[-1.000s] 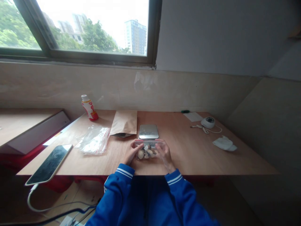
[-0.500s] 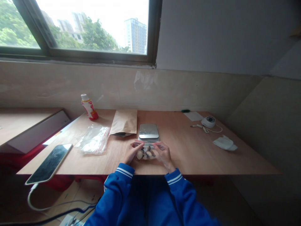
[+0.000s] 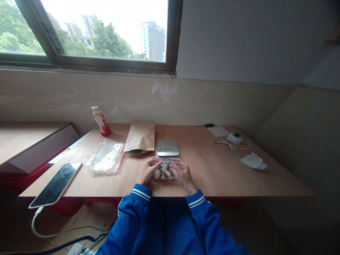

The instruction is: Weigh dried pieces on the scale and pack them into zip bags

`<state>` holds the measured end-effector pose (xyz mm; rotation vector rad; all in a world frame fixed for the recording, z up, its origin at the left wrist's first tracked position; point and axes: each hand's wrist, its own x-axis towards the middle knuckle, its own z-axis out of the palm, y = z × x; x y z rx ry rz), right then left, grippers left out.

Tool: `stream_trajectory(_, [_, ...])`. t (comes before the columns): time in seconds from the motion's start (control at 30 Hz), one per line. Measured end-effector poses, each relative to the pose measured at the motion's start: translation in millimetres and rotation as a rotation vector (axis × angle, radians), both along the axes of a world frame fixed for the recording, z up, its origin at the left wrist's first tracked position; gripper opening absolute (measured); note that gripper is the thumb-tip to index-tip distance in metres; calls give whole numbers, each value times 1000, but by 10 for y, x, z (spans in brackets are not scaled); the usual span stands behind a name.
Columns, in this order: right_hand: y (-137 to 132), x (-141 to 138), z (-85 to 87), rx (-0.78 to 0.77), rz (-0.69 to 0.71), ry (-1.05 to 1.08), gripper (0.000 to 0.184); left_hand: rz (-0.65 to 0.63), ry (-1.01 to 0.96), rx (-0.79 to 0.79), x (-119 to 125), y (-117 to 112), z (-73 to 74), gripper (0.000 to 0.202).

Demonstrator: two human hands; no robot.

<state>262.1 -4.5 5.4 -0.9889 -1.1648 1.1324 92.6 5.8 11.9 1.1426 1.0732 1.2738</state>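
Head view: left hand (image 3: 148, 170) and right hand (image 3: 183, 173) both closed on a clear zip bag (image 3: 167, 161), one at each end of its red-striped upper edge, thumbs towards each other. Bag located at the near side of the surface (image 3: 217, 173), directly in front of the person, between the two hands; contents are several pale and dark pieces (image 3: 164, 173), type not determinable. Cannot tell whether the seal is pressed fully together. Just beyond the bag: flat silver scale (image 3: 168, 148), its near edge close to the bag; contact between the two not resolved. Left of scale: brown paper pouch (image 3: 140, 137), lying flat, mouth towards the person and slightly gaping. Further left: flat clear bags (image 3: 105, 157) with red edging, overlapping; behind them an upright red-and-white bottle (image 3: 101, 122). Phone (image 3: 56, 184) at the near left corner, cable (image 3: 35, 221) attached at its lower end. Far right: white camera-like device (image 3: 235, 137) with coiled lead, paper sheet (image 3: 218, 131) beside it, small green object (image 3: 209, 125) at the rear edge. Crumpled white item (image 3: 253, 161) nearer the person, material unclear.
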Motion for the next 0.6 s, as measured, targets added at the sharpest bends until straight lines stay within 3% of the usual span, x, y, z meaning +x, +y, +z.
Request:
stream_trajectory(0.17, [-4, -7, 26, 56, 7, -63, 26, -72, 11, 31, -5, 1, -10, 33])
stream_trajectory(0.33, [3, -41, 40, 118, -25, -117, 21, -27, 23, 38, -4, 14, -28, 31])
stream_trajectory(0.6, [34, -49, -74, 136, -48, -95, 24, -43, 29, 10, -9, 4, -22, 31])
